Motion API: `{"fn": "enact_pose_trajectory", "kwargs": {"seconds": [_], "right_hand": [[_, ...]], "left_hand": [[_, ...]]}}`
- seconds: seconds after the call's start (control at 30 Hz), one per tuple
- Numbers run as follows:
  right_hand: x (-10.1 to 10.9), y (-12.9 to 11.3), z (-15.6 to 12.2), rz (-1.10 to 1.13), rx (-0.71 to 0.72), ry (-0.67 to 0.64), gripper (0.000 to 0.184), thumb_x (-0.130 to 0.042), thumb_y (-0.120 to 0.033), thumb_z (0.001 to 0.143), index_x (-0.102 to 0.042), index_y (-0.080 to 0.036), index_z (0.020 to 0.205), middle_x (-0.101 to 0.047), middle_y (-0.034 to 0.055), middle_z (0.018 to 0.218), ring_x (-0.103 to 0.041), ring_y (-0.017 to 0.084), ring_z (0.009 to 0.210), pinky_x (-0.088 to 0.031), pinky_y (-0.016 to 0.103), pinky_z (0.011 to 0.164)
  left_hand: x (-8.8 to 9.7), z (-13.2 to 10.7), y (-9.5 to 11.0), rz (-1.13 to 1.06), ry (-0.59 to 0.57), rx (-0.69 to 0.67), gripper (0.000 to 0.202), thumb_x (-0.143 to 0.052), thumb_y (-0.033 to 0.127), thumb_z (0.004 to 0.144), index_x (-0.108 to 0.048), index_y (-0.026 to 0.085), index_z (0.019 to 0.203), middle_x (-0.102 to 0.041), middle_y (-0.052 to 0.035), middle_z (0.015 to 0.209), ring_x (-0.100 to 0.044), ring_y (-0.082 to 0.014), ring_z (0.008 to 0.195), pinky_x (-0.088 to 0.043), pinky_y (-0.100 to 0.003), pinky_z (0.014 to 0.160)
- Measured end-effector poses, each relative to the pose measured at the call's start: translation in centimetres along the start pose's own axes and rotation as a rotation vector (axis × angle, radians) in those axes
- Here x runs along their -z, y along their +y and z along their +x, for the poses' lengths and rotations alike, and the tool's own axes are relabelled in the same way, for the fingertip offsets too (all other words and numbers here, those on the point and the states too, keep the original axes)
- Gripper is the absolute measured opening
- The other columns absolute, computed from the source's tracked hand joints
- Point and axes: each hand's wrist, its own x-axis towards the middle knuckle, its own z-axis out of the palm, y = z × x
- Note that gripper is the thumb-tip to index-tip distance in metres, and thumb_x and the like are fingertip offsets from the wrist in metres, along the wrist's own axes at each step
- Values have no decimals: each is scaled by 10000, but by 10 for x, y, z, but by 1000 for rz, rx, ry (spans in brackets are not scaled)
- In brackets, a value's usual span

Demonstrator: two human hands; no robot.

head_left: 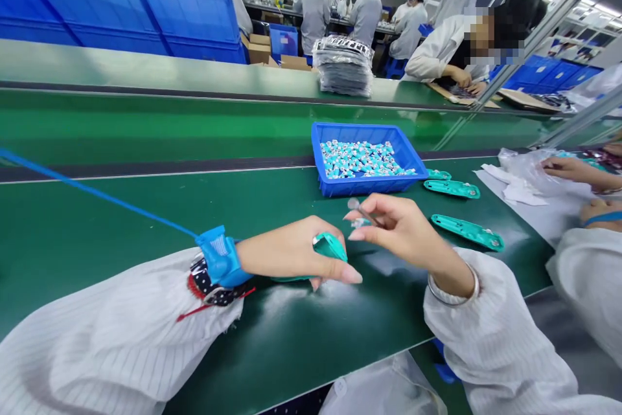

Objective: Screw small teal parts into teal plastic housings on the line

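Observation:
My left hand (291,252) is wrapped round a teal plastic shell (331,246), most of it hidden in the palm. A blue wrist strap with a cord circles that wrist. To its right, my right hand (396,227) pinches a thin rod with a round, pale end (354,204) between thumb and fingers. A small white and teal piece (360,223) shows by those fingertips; whether they grip it I cannot tell. Beyond both hands stands a blue bin (321,185) with many small white and teal parts (359,159).
Several long teal shells (466,232) lie right of my right hand. Farther right, a co-worker's hands (576,169) touch clear plastic and white paper. A raised green ledge (194,127) runs behind, bearing stacked bags (343,68) and blue crates (121,7). Another person works across it.

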Motion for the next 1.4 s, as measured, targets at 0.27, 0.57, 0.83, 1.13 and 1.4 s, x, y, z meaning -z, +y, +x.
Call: {"fn": "enact_pose_trajectory", "kwargs": {"seconds": [0.27,0.57,0.83,1.13,1.4], "right_hand": [[-9,-20,-10,-114,179,-202,225,-426,-240,912,-610,-163,807,-549,12,754,-517,105,730,-425,216,667],[-15,-7,-11,320,-194,-149,107,-593,-240,814,-525,-165,848,-527,-41,652,-476,54,533,-347,162,451],[-27,-1,-14,238,-102,-97,226,-591,-261,816,-413,-188,699,-590,-10,686,-497,74,552,-392,200,499],[-35,7,-22,-32,91,-91,207,-536,-242,856,-400,-196,706,-582,-6,664,-527,90,563,-385,209,497],[-45,14,-35,-16,260,-42,127,-501,-91,842,-476,-209,803,-618,-10,747,-604,80,634,-457,179,569]], "left_hand": [[-2,4,-7,17,-40,-26,276,-682,370,694,-535,156,600,-529,38,538,-517,-92,497,-424,-214,517],[0,3,-7,13,-88,18,281,-701,368,679,-546,143,614,-548,42,519,-525,-89,490,-410,-209,509],[-3,4,-7,-48,-139,60,287,-708,301,668,-509,136,541,-526,45,474,-497,-83,468,-422,-221,516],[0,5,-24,-193,-342,63,292,-701,361,680,-541,144,567,-539,26,489,-517,-99,455,-421,-224,485],[-9,8,-32,-330,-456,106,393,-727,479,617,-545,141,531,-540,8,466,-517,-109,432,-432,-214,435]]}}
